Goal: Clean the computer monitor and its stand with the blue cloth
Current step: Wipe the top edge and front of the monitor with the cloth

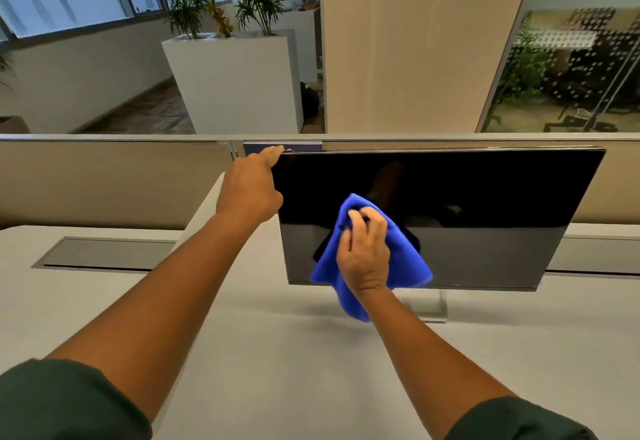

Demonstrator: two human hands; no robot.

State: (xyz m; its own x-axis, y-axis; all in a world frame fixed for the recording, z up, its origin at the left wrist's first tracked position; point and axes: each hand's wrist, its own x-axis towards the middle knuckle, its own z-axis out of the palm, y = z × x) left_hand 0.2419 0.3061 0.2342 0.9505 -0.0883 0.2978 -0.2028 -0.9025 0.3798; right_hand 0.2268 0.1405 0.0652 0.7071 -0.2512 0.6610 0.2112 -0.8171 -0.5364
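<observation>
A black computer monitor [485, 204] stands on the pale desk [277, 353], its screen dark and switched off. Under it, a silver stand [433, 304] shows partly below the bottom edge. My left hand [251, 190] grips the monitor's upper left corner, fingers wrapped behind the edge. My right hand [365, 249] presses a bunched blue cloth [405, 259] against the lower left part of the screen. The cloth hangs down past the monitor's bottom edge and hides part of the stand.
A grey cable hatch [104, 254] is set into the desk at left, another behind the monitor at right. A beige partition [104, 176] runs along the desk's back. Beyond it are a white planter [235, 83] and a wide column.
</observation>
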